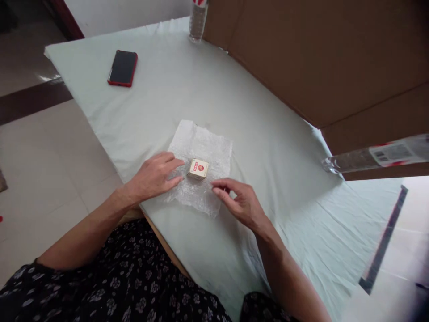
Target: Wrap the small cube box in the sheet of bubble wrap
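Observation:
A small cream-coloured box (198, 169) with red print and a round red emblem lies on a sheet of bubble wrap (209, 143), spread flat on the table. My left hand (154, 174) is at the left edge of the wrap, thumb and fingers apart, fingertips pointing at the box but short of it. To the right of the box, my right hand (239, 201) hovers over or rests on the wrap. Its fingers are loosely curled, with thumb and forefinger tips close together, and nothing shows between them.
A pale green cloth covers the table (161, 89). A phone (123, 68) with a red case lies at the far left. Large brown cardboard (321, 58) stands along the right side, with one clear plastic bottle (197, 22) at its far end and another bottle (378, 154) nearer.

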`<state>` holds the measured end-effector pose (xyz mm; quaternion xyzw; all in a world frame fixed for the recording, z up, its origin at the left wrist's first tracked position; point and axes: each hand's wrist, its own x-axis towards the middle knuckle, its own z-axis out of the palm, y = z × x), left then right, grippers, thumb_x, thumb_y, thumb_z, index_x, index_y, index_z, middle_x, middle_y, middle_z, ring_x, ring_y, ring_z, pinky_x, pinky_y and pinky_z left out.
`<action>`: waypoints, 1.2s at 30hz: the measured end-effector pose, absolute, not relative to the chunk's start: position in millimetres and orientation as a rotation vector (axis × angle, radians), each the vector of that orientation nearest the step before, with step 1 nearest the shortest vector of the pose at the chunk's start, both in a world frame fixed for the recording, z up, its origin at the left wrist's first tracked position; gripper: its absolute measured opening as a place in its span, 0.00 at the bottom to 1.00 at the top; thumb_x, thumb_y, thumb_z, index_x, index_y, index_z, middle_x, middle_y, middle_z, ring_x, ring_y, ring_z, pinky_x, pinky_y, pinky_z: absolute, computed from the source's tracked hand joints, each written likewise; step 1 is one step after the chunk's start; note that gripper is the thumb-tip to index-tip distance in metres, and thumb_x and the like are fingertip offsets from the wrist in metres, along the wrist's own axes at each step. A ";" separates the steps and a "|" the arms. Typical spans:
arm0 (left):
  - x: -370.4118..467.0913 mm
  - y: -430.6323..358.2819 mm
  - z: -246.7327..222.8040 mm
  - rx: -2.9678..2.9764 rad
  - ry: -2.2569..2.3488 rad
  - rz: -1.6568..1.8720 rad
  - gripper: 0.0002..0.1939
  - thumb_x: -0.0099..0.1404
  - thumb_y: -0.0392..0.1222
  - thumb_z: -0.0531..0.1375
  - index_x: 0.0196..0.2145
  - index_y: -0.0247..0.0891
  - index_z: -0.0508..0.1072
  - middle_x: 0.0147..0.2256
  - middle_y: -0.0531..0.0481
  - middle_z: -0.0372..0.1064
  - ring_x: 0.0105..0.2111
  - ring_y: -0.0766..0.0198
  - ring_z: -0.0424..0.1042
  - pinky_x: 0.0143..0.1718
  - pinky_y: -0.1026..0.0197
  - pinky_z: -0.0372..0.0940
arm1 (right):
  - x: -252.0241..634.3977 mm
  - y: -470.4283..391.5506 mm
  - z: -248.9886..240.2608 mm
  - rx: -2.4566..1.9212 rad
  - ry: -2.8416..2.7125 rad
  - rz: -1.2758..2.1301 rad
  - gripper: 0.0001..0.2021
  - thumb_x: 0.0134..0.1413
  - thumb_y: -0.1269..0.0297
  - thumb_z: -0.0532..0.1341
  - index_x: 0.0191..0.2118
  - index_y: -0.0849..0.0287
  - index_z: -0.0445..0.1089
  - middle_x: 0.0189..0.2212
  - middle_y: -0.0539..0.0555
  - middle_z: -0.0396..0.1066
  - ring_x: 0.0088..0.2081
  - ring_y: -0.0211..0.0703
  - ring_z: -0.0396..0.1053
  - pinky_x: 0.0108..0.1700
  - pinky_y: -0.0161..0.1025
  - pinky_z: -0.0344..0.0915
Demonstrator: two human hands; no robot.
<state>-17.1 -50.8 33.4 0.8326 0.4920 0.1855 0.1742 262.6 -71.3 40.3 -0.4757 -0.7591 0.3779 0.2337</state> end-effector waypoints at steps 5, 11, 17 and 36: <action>1.8 -46.1 13.3 2.418 1.268 0.510 0.45 0.61 0.56 0.66 0.69 0.36 0.56 0.67 0.33 0.59 0.70 0.40 0.55 0.68 0.42 0.54 | 232.8 -40.4 20.9 -1.304 -2.237 0.621 0.31 0.56 0.52 0.67 0.63 0.55 0.66 0.61 0.63 0.71 0.58 0.62 0.69 0.58 0.59 0.67; 6.8 -40.9 -4.2 2.374 1.304 0.294 0.55 0.61 0.65 0.63 0.73 0.30 0.46 0.72 0.29 0.46 0.74 0.39 0.43 0.73 0.41 0.38 | 264.2 -28.1 9.8 -1.484 -2.058 0.486 0.22 0.54 0.56 0.65 0.55 0.54 0.72 0.51 0.60 0.77 0.51 0.58 0.73 0.56 0.56 0.66; 14.2 -35.3 -3.7 2.350 1.401 0.247 0.54 0.61 0.65 0.62 0.72 0.27 0.49 0.73 0.27 0.43 0.74 0.38 0.40 0.73 0.39 0.34 | 349.9 -31.0 0.3 -1.837 -1.805 0.379 0.27 0.51 0.47 0.65 0.53 0.57 0.72 0.47 0.62 0.77 0.45 0.57 0.73 0.50 0.58 0.69; 4.3 -33.4 -1.9 2.391 1.330 0.355 0.50 0.60 0.65 0.66 0.70 0.33 0.56 0.73 0.28 0.44 0.74 0.37 0.42 0.72 0.33 0.42 | 296.1 -41.6 13.9 -1.488 -1.683 0.305 0.06 0.61 0.60 0.62 0.35 0.53 0.75 0.31 0.50 0.76 0.36 0.45 0.73 0.47 0.49 0.68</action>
